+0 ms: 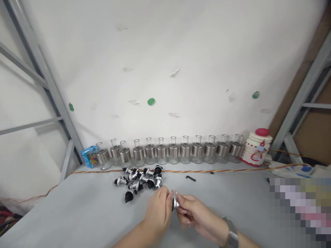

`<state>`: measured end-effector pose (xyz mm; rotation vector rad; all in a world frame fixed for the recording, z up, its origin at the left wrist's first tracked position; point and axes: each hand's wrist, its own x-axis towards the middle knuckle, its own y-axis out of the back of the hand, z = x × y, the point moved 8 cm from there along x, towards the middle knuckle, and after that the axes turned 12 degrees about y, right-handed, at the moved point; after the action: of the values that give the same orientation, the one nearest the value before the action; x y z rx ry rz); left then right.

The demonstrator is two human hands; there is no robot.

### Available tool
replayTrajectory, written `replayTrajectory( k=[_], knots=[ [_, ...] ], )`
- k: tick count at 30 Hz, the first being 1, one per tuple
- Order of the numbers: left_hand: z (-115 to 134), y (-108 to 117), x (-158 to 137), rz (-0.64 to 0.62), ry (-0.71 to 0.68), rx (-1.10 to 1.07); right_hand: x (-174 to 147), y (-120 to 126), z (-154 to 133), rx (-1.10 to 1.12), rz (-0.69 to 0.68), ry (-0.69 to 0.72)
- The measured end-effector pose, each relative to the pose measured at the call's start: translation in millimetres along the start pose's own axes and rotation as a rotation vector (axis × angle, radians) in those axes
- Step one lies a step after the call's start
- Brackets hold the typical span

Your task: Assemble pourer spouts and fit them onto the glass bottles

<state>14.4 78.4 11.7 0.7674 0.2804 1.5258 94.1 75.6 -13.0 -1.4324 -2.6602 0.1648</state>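
Observation:
A silver and black pourer spout (pixel 176 203) is gripped between my two hands above the front middle of the table. My left hand (pixel 158 208) closes round its black end, which the fingers partly hide. With thumb and fingers, my right hand (pixel 192 210) pinches the silver part from the other side. Just beyond my left hand lies a loose pile of similar silver and black pourer spouts (pixel 134 186). A small black bent piece (pixel 190 178) rests on the table past my hands.
Along the white wall stands a row of glass bottles (pixel 173 151) with metal sleeves. A blue box (pixel 89 157) is at its left end, a cream jar with a red lid (pixel 256 150) at its right. A red and yellow twisted wire (pixel 181 171) crosses the grey table (pixel 85 206).

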Motion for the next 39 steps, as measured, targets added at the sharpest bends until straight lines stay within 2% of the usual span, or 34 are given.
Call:
replayTrajectory(
  k=[2, 4, 6, 8, 9, 11, 13, 16, 20, 23, 25, 29, 32, 34, 36, 38, 39],
  knots=[
    [3, 2, -1, 0.023, 0.011, -0.076, -2, 0, -1, -0.028, -0.033, -0.059],
    [0, 4, 0, 0.046, 0.112, -0.221, -2, 8, -11, -0.292, 0.019, 0.037],
    [-9, 3, 0, 0.050, 0.258, -0.372, -5, 10, -35, -0.717, 0.063, 0.320],
    [-15, 0, 0, 0.037, 0.372, -0.483, -14, -2, -55, -1.151, 0.046, 0.662],
    [-17, -1, 1, 0.029, 0.410, -0.521, -17, -10, -57, -1.331, 0.006, 0.781],
    [-19, -5, 1, -0.001, 0.453, -0.573, -21, -17, -55, -1.563, -0.038, 0.918],
    [-18, -10, -1, -0.029, 0.467, -0.605, -22, -18, -54, -1.641, -0.018, 1.006],
    [-15, -14, -6, -0.045, 0.460, -0.617, -27, -19, -54, -1.616, 0.073, 1.126],
    [-8, -8, -11, 0.018, 0.380, -0.548, -32, -22, -54, -1.530, 0.184, 1.182],
    [-7, -3, -12, 0.059, 0.314, -0.457, -36, -20, -54, -1.407, 0.270, 1.134],
    [-8, -3, -12, 0.059, 0.285, -0.400, -35, -16, -53, -1.282, 0.317, 1.036],
    [-9, -1, -7, 0.079, 0.193, -0.245, -21, -1, -33, -0.962, 0.323, 0.638],
    [-5, 3, -2, 0.101, 0.079, -0.094, -9, 12, -11, -0.618, 0.324, 0.314],
    [0, 3, 1, 0.084, 0.003, -0.005, -2, 13, 5, -0.319, 0.246, 0.104],
    [6, 3, 3, 0.058, -0.041, 0.029, 0, 2, 14, -0.042, 0.096, -0.076],
    [6, 5, 5, 0.045, 0.002, -0.029, -2, -3, 12, 0.030, 0.006, -0.142],
    [4, 7, 6, 0.044, 0.062, -0.090, -2, 1, 8, -0.042, 0.009, -0.115]
  ],
)
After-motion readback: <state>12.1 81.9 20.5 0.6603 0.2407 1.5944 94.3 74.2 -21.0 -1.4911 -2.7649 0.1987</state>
